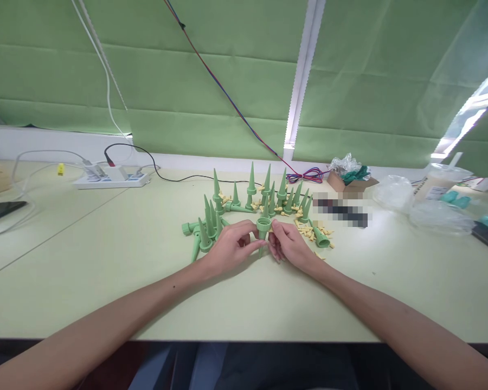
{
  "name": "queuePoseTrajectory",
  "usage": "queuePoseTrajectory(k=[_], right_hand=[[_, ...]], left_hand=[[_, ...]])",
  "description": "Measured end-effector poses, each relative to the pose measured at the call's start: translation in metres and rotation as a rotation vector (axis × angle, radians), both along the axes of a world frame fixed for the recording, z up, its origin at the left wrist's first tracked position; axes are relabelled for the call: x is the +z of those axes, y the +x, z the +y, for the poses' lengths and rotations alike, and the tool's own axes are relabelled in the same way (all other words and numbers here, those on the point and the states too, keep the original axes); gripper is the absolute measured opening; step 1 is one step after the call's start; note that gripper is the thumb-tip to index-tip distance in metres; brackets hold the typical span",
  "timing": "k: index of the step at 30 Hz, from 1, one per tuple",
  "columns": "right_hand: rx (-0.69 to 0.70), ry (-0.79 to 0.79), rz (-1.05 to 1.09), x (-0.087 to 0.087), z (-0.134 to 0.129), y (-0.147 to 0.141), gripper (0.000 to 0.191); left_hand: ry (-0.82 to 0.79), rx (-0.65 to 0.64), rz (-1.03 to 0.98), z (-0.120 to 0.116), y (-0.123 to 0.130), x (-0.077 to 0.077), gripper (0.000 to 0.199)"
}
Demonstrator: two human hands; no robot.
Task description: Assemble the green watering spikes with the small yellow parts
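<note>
My left hand (232, 247) is closed around a green plastic watering spike (263, 224), held with its threaded open cup up and its point down. Against the side of that cup, my right hand (291, 248) pinches a small yellow plastic valve (270, 231), mostly hidden by the fingers. Just beyond the hands, several more green spikes (251, 181) stand point up on the table, and others lie on their sides. Loose yellow valves (307, 232) are scattered right of my right hand, beside a green spike lying over (321, 238).
A power strip (111, 180) with cables sits at the back left, a phone (2, 211) at the far left. Along the right are an open cardboard box (352, 185), plastic bags (394, 193), a cup with a straw (439, 181) and a dark blurred item (341, 211).
</note>
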State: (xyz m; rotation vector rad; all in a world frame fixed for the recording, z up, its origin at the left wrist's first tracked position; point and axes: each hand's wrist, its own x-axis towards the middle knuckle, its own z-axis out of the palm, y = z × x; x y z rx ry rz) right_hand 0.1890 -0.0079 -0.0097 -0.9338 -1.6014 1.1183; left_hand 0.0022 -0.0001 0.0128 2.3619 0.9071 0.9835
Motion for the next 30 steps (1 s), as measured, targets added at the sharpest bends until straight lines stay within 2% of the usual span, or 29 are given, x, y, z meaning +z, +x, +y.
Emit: queuePoseTrajectory(k=[13,19,30], right_hand=[[0.06,0.017,-0.033,0.0039,-0.0016,0.0011,0.059],[0.079,0.006,-0.066,0.0052,-0.0038,0.0017,0.058],[0.07,-0.005,-0.165,0.0036,-0.0028,0.0,0.058]], left_hand=[[0.057,-0.027,-0.068,0.0018,-0.0015,-0.0036,0.024],[0.067,-0.029,-0.056,0.0014,-0.0015,-0.0039,0.008],[0.025,0.033,0.001,0.003,0.0006,-0.005,0.02]])
